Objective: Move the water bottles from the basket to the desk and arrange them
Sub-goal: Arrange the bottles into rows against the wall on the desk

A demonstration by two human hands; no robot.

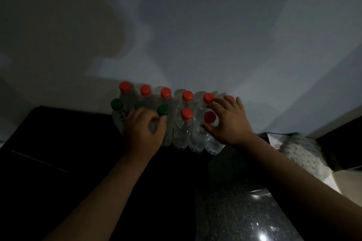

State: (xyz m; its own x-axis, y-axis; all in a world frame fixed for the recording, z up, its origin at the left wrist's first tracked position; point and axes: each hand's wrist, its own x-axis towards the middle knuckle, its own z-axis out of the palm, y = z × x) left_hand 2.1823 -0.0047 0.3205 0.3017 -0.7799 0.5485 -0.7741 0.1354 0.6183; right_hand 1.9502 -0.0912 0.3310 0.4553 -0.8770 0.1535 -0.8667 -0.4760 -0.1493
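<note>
Dim light here, and the water bottles stand packed two rows deep against the pale wall at the back of the dark desk, so there is no room behind them. The open room is all in front: a wide stretch of black desktop runs toward the camera, and more bare surface lies off to the left of the cluster. On the right the desk edge drops away beside a light, perforated basket, which sits well apart from the bottles. The back row shows red caps, the front row green caps on the left and red ones on the right. The left hand reaches in palm down, fingers curled around the neck of a green-capped bottle in the front row. The right hand comes in spread wide, thumb and fingers framing a red-capped bottle at the front right, fingertips brushing the back row's caps. Both forearms stretch forward, bare, angled inward.
</note>
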